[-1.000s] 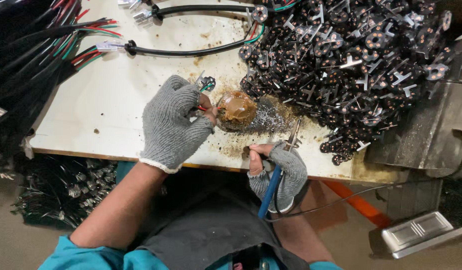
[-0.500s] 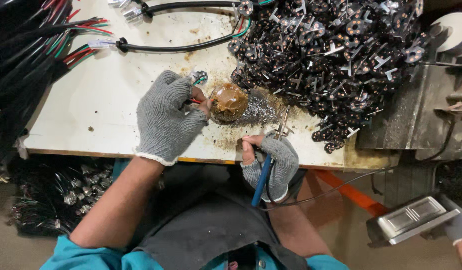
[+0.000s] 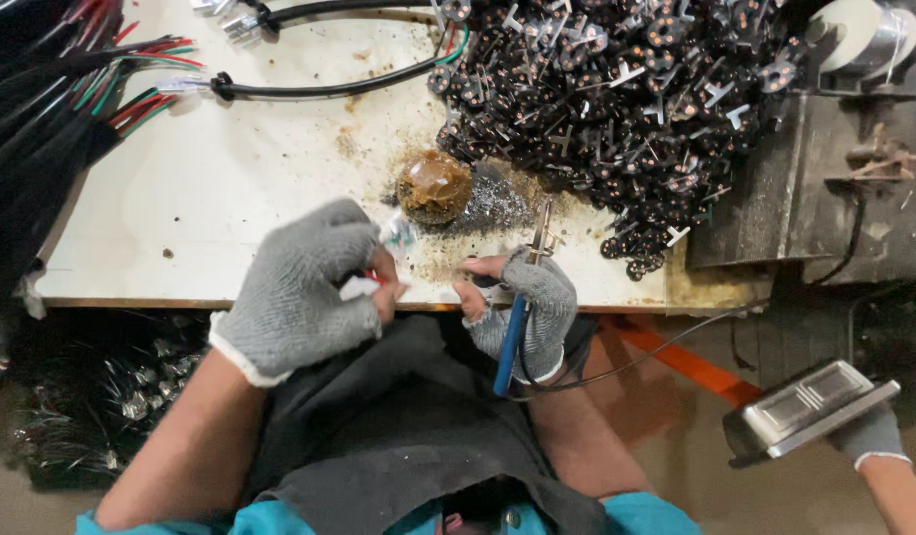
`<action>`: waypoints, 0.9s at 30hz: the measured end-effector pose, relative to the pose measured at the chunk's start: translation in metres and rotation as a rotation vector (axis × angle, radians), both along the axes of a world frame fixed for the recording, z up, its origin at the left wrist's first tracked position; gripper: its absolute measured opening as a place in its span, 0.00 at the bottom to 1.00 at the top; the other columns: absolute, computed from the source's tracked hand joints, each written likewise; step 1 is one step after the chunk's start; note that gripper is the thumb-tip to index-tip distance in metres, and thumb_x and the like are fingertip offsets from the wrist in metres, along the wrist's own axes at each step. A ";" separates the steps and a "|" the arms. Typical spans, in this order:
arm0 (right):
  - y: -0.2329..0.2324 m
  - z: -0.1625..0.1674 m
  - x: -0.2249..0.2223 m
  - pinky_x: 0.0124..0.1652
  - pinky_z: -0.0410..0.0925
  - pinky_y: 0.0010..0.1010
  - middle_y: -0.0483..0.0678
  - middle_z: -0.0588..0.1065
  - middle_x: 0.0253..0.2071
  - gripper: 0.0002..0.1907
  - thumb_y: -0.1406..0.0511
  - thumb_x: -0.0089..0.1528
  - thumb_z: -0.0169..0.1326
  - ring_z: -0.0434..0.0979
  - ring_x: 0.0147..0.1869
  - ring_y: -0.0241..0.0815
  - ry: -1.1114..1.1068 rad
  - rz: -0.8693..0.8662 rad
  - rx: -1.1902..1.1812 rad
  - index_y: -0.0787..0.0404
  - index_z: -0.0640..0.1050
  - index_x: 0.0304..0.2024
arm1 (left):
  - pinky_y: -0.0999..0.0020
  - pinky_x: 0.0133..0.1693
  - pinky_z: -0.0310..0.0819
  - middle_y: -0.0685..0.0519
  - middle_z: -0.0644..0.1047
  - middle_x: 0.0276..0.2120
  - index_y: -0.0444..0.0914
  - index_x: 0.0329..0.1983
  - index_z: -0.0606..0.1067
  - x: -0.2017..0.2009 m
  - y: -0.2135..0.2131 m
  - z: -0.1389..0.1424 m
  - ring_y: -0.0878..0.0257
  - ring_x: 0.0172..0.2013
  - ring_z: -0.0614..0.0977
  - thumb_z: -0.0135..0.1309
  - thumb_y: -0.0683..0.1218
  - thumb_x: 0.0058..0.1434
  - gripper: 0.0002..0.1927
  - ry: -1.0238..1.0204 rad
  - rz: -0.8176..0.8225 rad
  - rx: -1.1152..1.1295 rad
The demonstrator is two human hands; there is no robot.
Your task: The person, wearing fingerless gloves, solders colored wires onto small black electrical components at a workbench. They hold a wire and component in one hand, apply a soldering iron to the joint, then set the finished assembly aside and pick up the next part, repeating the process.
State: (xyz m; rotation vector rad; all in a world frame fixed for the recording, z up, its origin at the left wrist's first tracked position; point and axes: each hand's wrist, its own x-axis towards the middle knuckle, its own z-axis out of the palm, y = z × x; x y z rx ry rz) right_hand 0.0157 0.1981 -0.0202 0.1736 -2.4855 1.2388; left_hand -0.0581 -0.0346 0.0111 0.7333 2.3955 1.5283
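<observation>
Head view: person at white worktable [image 3: 230,188], both hands in grey knit gloves.
Left hand [image 3: 304,287]: curled shut at near table edge, fingertips pinching a small wired part [image 3: 393,238] with red and white bits showing.
Right hand [image 3: 525,302]: closed around blue-handled soldering iron [image 3: 522,297], metal tip pointing far, toward the heap.
Brown lump [image 3: 434,185]: on table, just far of both hands, grey filings beside it.
Black parts heap [image 3: 616,99]: far right.
Cable bundles [image 3: 71,89]: far left.
Another gloved hand [image 3: 869,436]: near right, holding metal tray [image 3: 809,406].
</observation>
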 end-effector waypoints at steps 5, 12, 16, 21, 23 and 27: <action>0.003 0.002 0.000 0.44 0.75 0.33 0.53 0.80 0.39 0.22 0.65 0.55 0.71 0.83 0.42 0.47 0.132 0.173 -0.061 0.60 0.75 0.46 | 0.69 0.31 0.71 0.53 0.74 0.25 0.38 0.25 0.78 0.030 0.007 -0.004 0.63 0.27 0.77 0.66 0.44 0.49 0.08 -0.455 -0.097 0.118; 0.005 0.008 0.014 0.46 0.77 0.32 0.52 0.81 0.39 0.14 0.67 0.56 0.70 0.85 0.45 0.47 -0.158 0.121 -0.180 0.64 0.81 0.42 | 0.69 0.35 0.74 0.53 0.76 0.28 0.37 0.28 0.78 0.048 0.031 -0.013 0.64 0.31 0.78 0.66 0.45 0.51 0.08 -0.696 -0.085 0.213; 0.008 0.008 0.004 0.45 0.77 0.33 0.51 0.81 0.37 0.12 0.64 0.59 0.68 0.85 0.44 0.46 -0.112 0.161 -0.085 0.61 0.80 0.41 | 0.66 0.34 0.77 0.52 0.75 0.36 0.39 0.29 0.77 0.045 0.024 -0.001 0.62 0.31 0.82 0.64 0.44 0.51 0.07 -0.495 -0.095 0.124; 0.014 0.013 -0.011 0.39 0.71 0.36 0.48 0.79 0.31 0.09 0.64 0.57 0.64 0.80 0.36 0.50 -0.200 0.383 0.085 0.54 0.82 0.40 | 0.64 0.35 0.77 0.55 0.78 0.29 0.43 0.28 0.77 0.027 0.011 -0.002 0.57 0.32 0.84 0.64 0.45 0.50 0.06 -0.194 -0.290 0.096; 0.010 0.013 -0.013 0.38 0.70 0.36 0.47 0.79 0.31 0.10 0.65 0.57 0.65 0.80 0.34 0.50 -0.210 0.377 0.160 0.53 0.83 0.42 | 0.59 0.33 0.75 0.52 0.78 0.29 0.42 0.26 0.76 0.022 0.016 -0.011 0.52 0.32 0.82 0.66 0.46 0.47 0.09 -0.014 -0.119 -0.071; 0.001 0.013 -0.011 0.42 0.72 0.36 0.48 0.81 0.36 0.16 0.65 0.58 0.66 0.81 0.39 0.50 -0.189 0.241 0.235 0.54 0.83 0.49 | 0.56 0.34 0.74 0.51 0.78 0.32 0.43 0.26 0.76 0.027 0.026 -0.029 0.50 0.34 0.81 0.65 0.45 0.45 0.09 0.176 0.100 -0.157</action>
